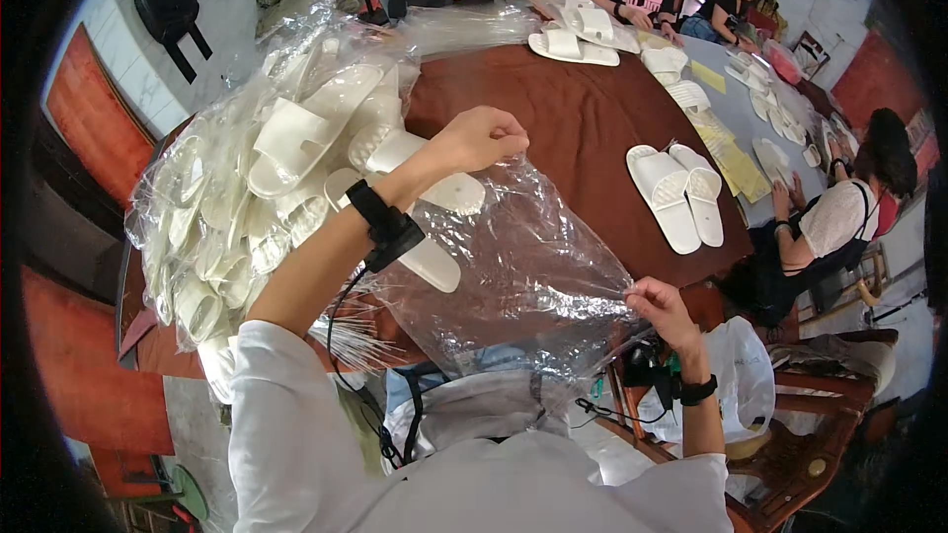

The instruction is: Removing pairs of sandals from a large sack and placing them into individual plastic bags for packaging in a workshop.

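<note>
The left hand, just above the centre of the frame, is closed into a fist around the upper edge of a clear plastic bag. The right hand, lower and to the right of centre, pinches the opposite edge of the same bag between thumb and fingertips, so the film is stretched taut between the two hands. The bag hangs over the near edge of the brown table; whether anything is inside it cannot be told, since white slippers behind it show through the film.

To the left of the bag, filling the left-centre of the frame, lies a heap of white slippers in clear wrapping, which looks like the bagged share of the work. A loose pair of white slippers lies unwrapped on the table to the right of centre, and more loose slippers sit at the top of the frame, so a good deal appears still unbagged.

Yellow sheets lie on the grey stretch of table at upper right. Other people sit along the top and right edges, their hands at work on their own slippers.
</note>
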`<state>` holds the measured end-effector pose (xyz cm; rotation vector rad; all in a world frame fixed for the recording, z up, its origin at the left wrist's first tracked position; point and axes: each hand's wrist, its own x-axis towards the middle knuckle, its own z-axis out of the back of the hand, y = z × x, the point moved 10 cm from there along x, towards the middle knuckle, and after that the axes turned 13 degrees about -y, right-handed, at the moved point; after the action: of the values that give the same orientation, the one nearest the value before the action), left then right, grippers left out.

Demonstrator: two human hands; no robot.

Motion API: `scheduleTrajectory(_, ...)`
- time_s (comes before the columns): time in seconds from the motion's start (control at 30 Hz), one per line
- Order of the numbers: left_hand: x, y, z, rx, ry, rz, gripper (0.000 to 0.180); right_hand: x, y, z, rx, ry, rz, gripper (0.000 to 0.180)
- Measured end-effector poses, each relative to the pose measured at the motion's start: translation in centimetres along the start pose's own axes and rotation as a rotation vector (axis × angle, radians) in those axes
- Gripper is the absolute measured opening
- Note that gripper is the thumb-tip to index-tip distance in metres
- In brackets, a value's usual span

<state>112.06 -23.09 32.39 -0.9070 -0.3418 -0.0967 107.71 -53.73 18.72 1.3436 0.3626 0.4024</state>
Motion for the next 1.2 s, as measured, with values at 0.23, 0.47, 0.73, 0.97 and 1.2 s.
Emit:
scheduleTrajectory(0.23, -0.1, 3.2, -1.8, -0.438, -0.06, 0.353, 0.014, -0.9, -3.1, 0.6, 0.045, -0.018, -0.166, 0.014)
scheduleTrajectory(0.47, -2.5, 1.2, 1.1, 0.065, -0.064, 0.087, 0.041, -0.8, -5.7, 3.9, 0.052, -0.15, -0.206, 0.016)
scheduleTrajectory(0.73, -7.7, 3.9, 2.3, 0.428, 0.213, 0.102, 0.052, -0.7, -6.7, 8.1, 0.014, -0.249, -0.267, 0.015)
scheduleTrajectory(0.97, -8.1, 7.2, -0.9, 0.066, 0.229, 0.462, 0.024, -1.2, -7.3, 9.9, 0.064, -0.302, -0.233, 0.016)
scheduleTrajectory(1.2, -6.0, 8.2, -1.8, -0.009, 0.083, 0.468, 0.017, -0.9, -2.8, 12.8, -0.494, -0.617, 0.187, 0.016)
